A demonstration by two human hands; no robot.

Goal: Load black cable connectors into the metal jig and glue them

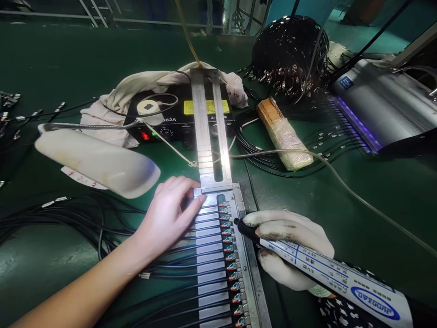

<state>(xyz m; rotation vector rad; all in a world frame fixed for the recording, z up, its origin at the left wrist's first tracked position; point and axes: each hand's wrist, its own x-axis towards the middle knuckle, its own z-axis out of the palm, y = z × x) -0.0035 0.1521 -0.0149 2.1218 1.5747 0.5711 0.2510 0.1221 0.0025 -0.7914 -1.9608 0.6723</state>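
Note:
My right hand (pixel 290 246), in a white glove with dark-stained fingertips, is closed around a labelled glue syringe (pixel 341 278). Its dark tip points at the upper right part of a long metal fixture (pixel 211 255). Across this fixture lies a row of several black cables (pixel 180 273), their stripped coloured wires meeting small metal connectors (pixel 234 275) along the right side. Bare, my left hand (pixel 167 214) grips the fixture's upper left corner, thumb on top and fingers by the edge of a slotted metal plate (pixel 206 168). The undersides of those fingers are hidden.
Behind the plate stands a black dispenser box (pixel 177 123) with a cloth (pixel 143 86) on it. A white lamp-like head (pixel 99 157) is at left. Right of centre lie a wrapped block (pixel 287 136) and a cable bundle (pixel 290 50). A silver device (pixel 385 100) glows purple.

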